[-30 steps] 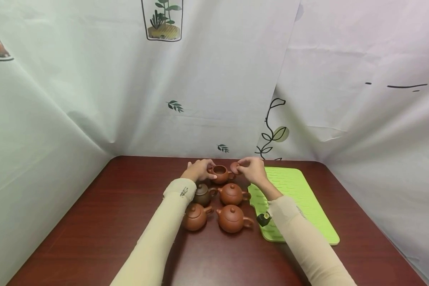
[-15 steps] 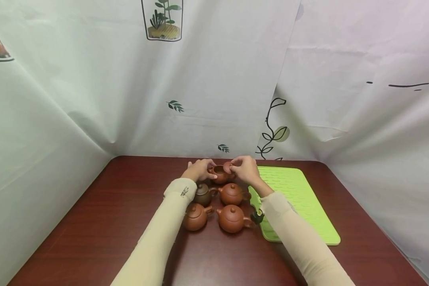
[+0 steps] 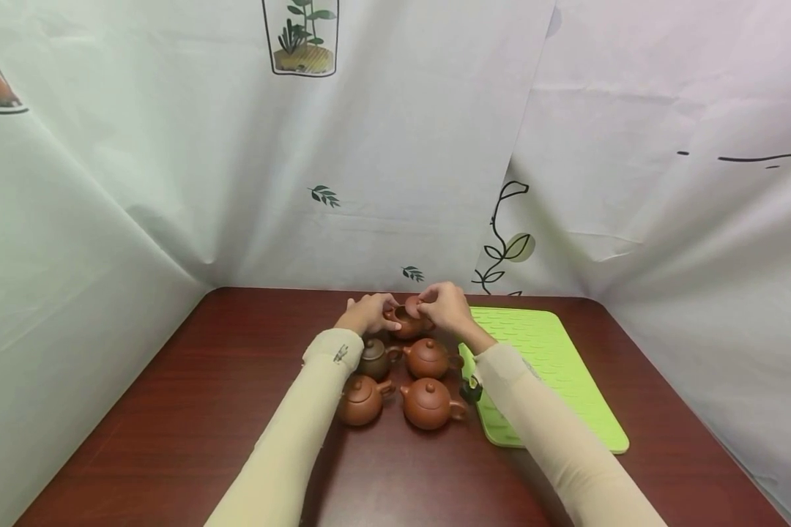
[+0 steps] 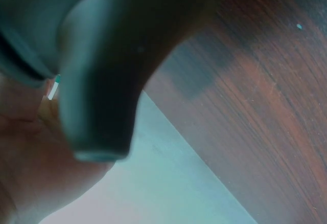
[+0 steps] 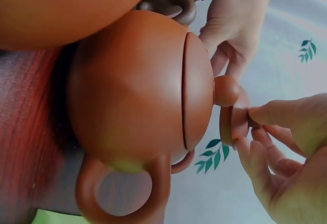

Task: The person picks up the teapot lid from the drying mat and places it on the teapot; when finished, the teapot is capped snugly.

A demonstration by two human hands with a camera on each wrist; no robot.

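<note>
At the back of the group stands a reddish-brown teapot (image 3: 406,327) with its mouth uncovered. My left hand (image 3: 367,313) holds it on the spout side, thumb in front and fingers behind. My right hand (image 3: 448,307) pinches the round lid (image 3: 412,306) by its knob, tilted over the teapot's mouth. In the right wrist view, thumb and fingers grip the lid (image 5: 241,119), while a nearer lidded teapot (image 5: 138,88) hides most of the open one. A blurred dark spout (image 4: 102,81) fills much of the left wrist view, beside the left palm (image 4: 46,168).
In front stand a dark brown teapot (image 3: 373,360) and several reddish-brown ones, including a middle teapot (image 3: 427,359), a front right teapot (image 3: 428,404) and a front left teapot (image 3: 361,401). A green mat (image 3: 554,373) lies right on the dark red table (image 3: 224,410). Printed cloth (image 3: 402,146) hangs behind.
My right hand has moved left with the lid, from beside the teapot to over its mouth, and the lid has tilted up. The left hand has stayed at the teapot.
</note>
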